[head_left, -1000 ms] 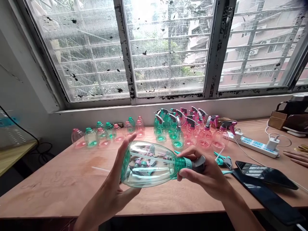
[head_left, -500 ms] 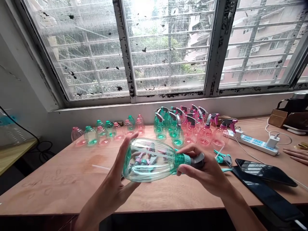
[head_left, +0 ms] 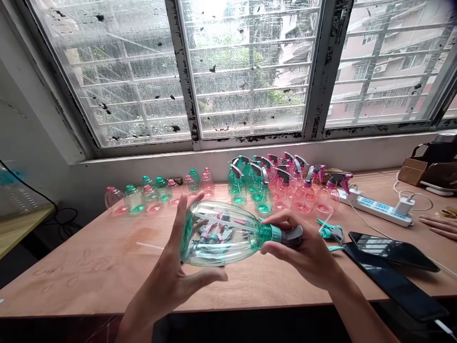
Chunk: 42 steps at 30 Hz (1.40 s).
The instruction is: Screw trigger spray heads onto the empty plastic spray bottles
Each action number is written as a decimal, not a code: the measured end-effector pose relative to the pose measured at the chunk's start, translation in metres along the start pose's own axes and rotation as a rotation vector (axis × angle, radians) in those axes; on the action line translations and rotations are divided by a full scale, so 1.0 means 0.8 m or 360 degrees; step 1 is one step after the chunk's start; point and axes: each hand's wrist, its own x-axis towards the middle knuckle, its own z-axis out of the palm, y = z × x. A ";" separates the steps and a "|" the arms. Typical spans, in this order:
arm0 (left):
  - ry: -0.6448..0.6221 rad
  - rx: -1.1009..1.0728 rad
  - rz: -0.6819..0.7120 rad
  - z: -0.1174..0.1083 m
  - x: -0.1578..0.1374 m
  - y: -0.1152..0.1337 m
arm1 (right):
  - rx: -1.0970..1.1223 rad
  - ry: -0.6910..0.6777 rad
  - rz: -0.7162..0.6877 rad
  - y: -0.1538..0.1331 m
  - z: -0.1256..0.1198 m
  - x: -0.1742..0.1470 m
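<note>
A clear green spray bottle [head_left: 221,236] lies sideways in the air above the table, its base to the left and a pale tube inside. My right hand [head_left: 303,247] pinches its turquoise collar [head_left: 273,234] between thumb and fingers, beside the grey trigger. Around the base, my left hand [head_left: 178,259] is spread open, thumb held away below the bottle and fingers upright at its far left; whether the palm touches the base I cannot tell. Seen through the bottle are several loose pink and turquoise spray heads [head_left: 214,236]. Another turquoise spray head [head_left: 330,232] lies right of my right hand.
Several pink and green bottles without heads [head_left: 154,204] stand at the back left. Fitted spray bottles [head_left: 263,197] cluster at the back centre. A power strip [head_left: 378,209], a black phone [head_left: 391,250] and another person's hand [head_left: 441,226] are on the right.
My left thumb has come away from the bottle and now points right beneath it; the left fingers have loosened. My right hand keeps its pinch at the collar.
</note>
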 end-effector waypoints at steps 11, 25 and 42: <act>-0.0005 0.0149 0.0150 0.002 -0.003 -0.006 | 0.0393 -0.0158 0.0077 0.003 -0.005 0.002; 0.0176 0.0660 0.0374 0.017 0.005 -0.008 | 0.0771 -0.0188 0.0326 0.000 -0.016 0.017; 0.0354 -0.0066 0.0743 0.021 0.007 -0.009 | 0.1139 -0.0323 0.0812 0.028 0.002 0.025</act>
